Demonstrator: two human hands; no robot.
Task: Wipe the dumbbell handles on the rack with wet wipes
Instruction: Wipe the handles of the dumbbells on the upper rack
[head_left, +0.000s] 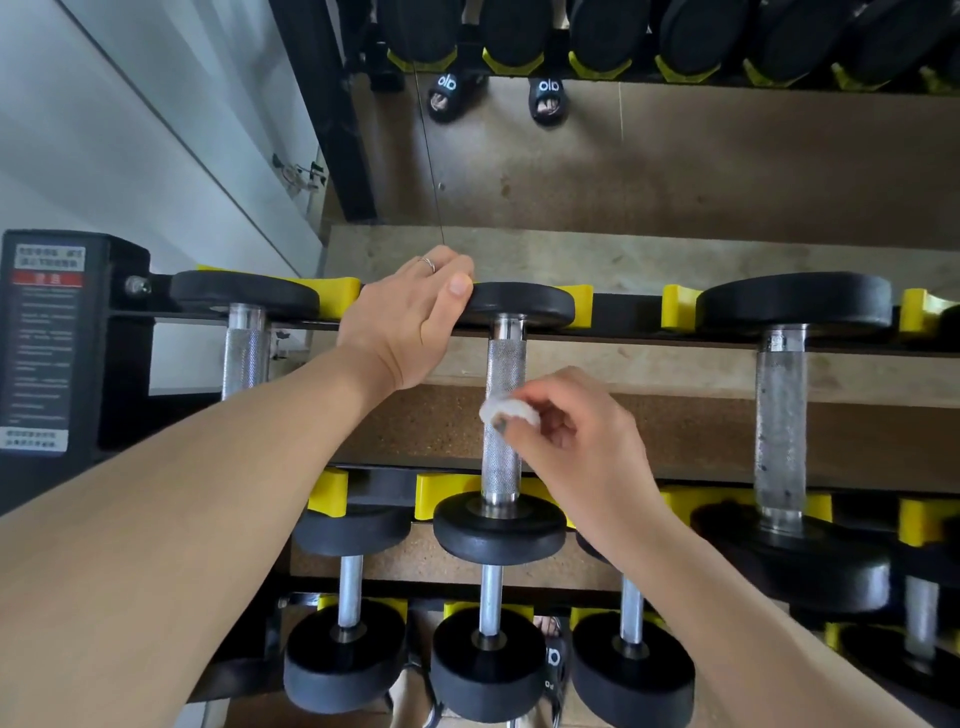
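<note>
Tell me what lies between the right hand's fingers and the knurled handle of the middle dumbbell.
In the head view, a bunched white wet wipe, pinched by the right hand, sits against the knurled handle.

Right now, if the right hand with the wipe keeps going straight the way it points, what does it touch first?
Most likely the rough metal handle of the middle dumbbell. The right hand pinches the wet wipe right at that handle; whether the wipe already touches it is hard to tell.
</note>
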